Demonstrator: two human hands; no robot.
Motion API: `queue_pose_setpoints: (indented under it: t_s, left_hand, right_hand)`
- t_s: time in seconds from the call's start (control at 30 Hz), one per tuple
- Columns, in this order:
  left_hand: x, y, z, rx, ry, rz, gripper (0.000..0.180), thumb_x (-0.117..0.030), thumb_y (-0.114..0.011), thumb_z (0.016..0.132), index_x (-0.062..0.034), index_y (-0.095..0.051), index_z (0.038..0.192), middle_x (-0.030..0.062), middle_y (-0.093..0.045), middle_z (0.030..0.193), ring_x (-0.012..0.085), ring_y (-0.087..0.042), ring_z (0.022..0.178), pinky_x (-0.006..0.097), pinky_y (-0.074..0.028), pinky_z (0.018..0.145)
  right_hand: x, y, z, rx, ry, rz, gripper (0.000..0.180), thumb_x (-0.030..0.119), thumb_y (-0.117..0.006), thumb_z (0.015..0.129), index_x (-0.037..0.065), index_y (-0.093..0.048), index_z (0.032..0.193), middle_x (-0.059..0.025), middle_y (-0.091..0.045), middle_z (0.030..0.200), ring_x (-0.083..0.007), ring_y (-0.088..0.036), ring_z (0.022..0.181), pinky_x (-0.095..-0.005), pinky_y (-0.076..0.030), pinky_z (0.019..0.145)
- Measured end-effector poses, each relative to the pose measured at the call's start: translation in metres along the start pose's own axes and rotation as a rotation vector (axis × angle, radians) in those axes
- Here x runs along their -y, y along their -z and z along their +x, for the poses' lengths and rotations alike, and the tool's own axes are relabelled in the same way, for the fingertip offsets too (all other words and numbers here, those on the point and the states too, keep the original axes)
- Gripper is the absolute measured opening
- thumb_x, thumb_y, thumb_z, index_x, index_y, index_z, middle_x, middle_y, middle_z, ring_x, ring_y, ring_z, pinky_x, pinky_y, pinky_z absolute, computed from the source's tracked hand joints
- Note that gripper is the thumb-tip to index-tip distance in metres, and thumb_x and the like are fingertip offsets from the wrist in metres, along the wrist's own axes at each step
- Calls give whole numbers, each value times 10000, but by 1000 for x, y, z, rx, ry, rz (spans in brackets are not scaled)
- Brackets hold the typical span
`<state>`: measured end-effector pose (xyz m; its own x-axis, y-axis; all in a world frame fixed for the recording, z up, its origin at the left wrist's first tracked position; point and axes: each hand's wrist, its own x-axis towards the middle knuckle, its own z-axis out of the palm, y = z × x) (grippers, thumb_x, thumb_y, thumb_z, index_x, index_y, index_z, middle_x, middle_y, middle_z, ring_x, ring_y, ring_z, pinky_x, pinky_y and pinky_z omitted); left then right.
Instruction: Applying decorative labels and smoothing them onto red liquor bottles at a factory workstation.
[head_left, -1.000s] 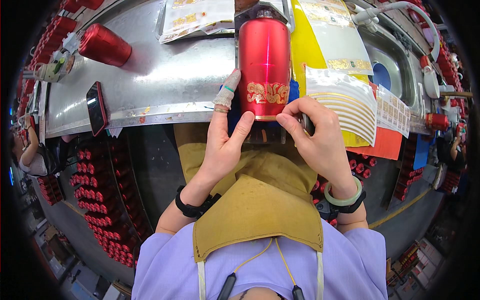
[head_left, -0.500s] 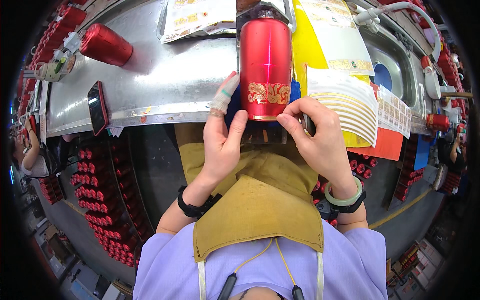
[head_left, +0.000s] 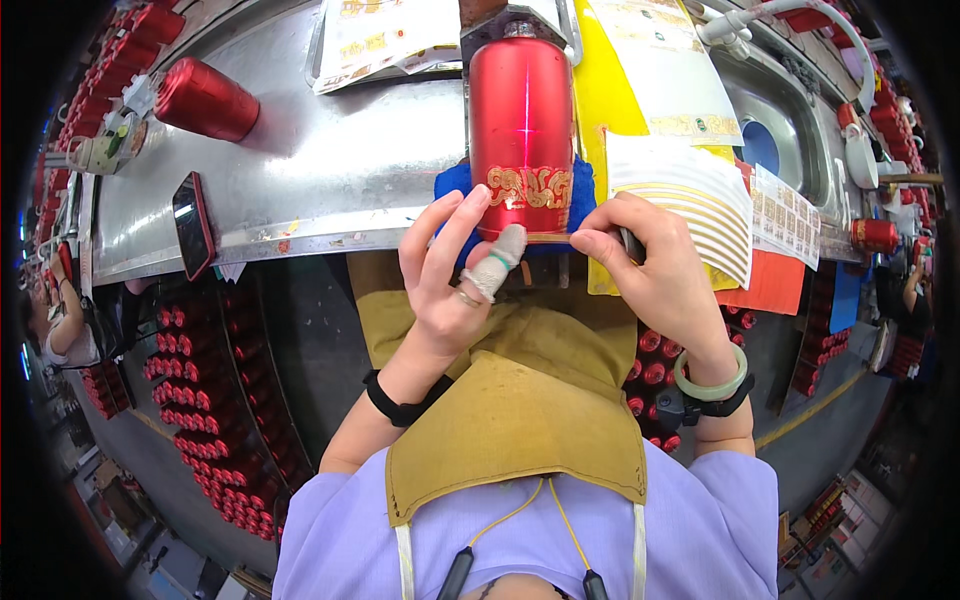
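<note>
I see two hands at work. The right hand (head_left: 665, 260) has thumb and forefinger pinched together on the end of a thin gold strip (head_left: 552, 238); something dark beneath its fingers is mostly covered, and I can't tell what. The left hand (head_left: 448, 290) has its fingers spread, a cloth-covered finger (head_left: 508, 248) pressing at the base of one red bottle (head_left: 522, 110); I can't make out its thumb. That bottle lies neck away on a blue cloth (head_left: 453, 185), a gold pattern near its base.

To its right I see one white sheet of curved gold strips (head_left: 650, 160). Leftward are one phone (head_left: 192, 225) and a second red bottle (head_left: 207, 100). A tray (head_left: 318, 50), cut off by the upper edge, holds printed sheets (head_left: 372, 35). The sink (head_left: 815, 130) contains one blue round object (head_left: 760, 148). Below, racked bottles (head_left: 190, 400) are too many to count.
</note>
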<state>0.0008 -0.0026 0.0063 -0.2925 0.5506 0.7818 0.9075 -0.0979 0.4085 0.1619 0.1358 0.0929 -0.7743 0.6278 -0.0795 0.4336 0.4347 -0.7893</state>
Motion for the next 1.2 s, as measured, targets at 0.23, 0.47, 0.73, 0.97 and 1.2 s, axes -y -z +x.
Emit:
queue_pose_setpoints:
  t_s: [0.23,0.47,0.73,0.97,1.2]
  left_hand:
    - [2,-1,7,17,44,-184,313,70,-809,818,-54,-750,1099,147,-718,1179,345,-694,1094,394,-594,904]
    - [5,-6,-7,-58,224,-246,264,99,-789,786,38,-743,1039,144,-729,1175,339,-712,1064,400,-606,877]
    - [-13,-2,7,113,-22,-1,294,6,-830,814,-144,-767,1060,146,-646,1311,355,-629,1182,428,-540,975]
    - [-4,-9,-5,-81,337,-331,359,84,-819,788,26,-719,1128,164,-711,1209,356,-700,1118,393,-608,945]
    - [-8,-18,-3,-195,68,-115,415,23,-827,817,32,-682,1206,144,-656,1282,318,-615,1213,402,-568,963]
  right_hand:
    - [-5,7,2,28,12,26,220,183,-741,940,-23,-675,900,-146,-629,799,-289,-588,693,-386,-465,670]
    - [-19,11,0,21,28,20,200,157,-739,949,-11,-647,893,-58,-576,786,-162,-467,655,-316,-385,621]
    - [-23,12,-2,3,-9,19,237,186,-757,929,-23,-654,883,-136,-601,773,-288,-562,676,-392,-449,660]
    - [-12,9,-2,2,11,62,245,191,-750,936,-23,-648,874,-142,-615,773,-289,-564,657,-391,-452,643]
    - [-15,11,-2,17,-40,43,256,199,-749,940,-27,-648,878,-138,-629,774,-268,-576,647,-384,-459,639]
